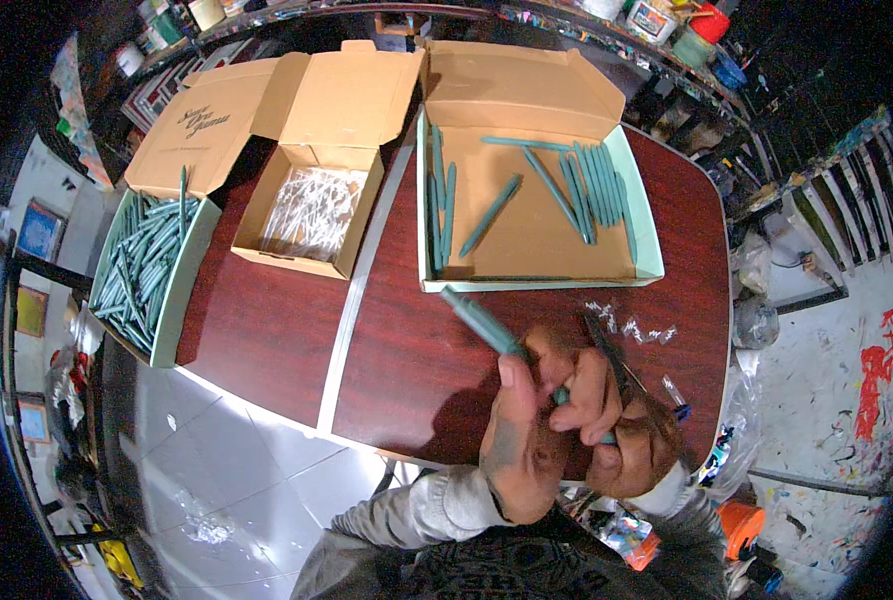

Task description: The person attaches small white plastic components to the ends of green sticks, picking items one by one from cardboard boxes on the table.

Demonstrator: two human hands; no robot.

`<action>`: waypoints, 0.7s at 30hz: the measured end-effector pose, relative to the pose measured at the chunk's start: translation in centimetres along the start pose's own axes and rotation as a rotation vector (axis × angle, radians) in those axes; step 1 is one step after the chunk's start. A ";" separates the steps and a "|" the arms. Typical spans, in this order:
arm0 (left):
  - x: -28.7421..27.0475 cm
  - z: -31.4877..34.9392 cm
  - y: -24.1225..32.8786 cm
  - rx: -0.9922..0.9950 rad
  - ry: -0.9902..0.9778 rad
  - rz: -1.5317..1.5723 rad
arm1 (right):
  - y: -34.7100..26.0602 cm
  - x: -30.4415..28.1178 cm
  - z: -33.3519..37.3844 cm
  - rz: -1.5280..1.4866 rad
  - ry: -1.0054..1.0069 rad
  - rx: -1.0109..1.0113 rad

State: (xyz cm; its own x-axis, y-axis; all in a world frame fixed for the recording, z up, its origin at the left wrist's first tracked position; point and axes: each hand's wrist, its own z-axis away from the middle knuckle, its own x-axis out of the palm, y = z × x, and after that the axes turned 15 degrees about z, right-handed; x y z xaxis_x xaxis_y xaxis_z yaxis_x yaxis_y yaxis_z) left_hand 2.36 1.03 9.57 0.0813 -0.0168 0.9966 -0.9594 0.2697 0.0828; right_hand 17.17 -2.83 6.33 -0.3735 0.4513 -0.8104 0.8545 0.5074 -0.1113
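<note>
My left hand (524, 455) is closed, its thumb pressed along a slim, dull green, pen-shaped stick (483, 325), which juts out beyond my thumb toward the far left. My right hand (628, 440) sits just to the right, fingers curled in; green shows between its fingers and again at its near side, though I can't tell whether that is the same stick or a separate part. Beside those fingers, on the far right side, is a narrow dark object (606, 347) I can't make out. The stick's far end points at the near left corner of a shallow mint-green and brown cardboard box (526, 240), where more green sticks (594, 185) lie. At the far left stands a mint-sided cardboard box (188, 290) heaped with similar sticks; between the two is a small brown cardboard box (291, 258) of clear plastic pieces (311, 212). Small pale squiggly pieces (654, 332) lie beyond my right hand on the dark red wood-grain table (276, 330).
</note>
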 end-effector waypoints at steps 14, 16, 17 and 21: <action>2.2 5.1 5.0 0.371 -0.060 0.030 | -6.0 0.6 -2.9 -0.090 0.095 -0.247; 2.4 6.1 6.1 0.369 -0.023 0.055 | -7.4 0.9 -3.0 -0.176 0.111 -0.226; 2.4 6.3 6.2 0.354 -0.008 0.154 | -8.4 1.0 -3.5 -0.237 0.114 -0.177; 2.3 7.5 6.3 0.359 -0.091 0.109 | -11.0 -0.4 -4.7 -0.708 -0.103 0.124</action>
State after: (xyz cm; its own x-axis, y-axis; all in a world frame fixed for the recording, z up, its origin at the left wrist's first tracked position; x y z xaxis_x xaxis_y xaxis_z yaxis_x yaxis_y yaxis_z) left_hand -5.54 -4.51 12.48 -0.0355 -0.0967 0.9947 -0.9959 -0.0792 -0.0433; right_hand 6.19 -5.14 10.63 -0.8217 -0.0288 -0.5692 0.4573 0.5627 -0.6887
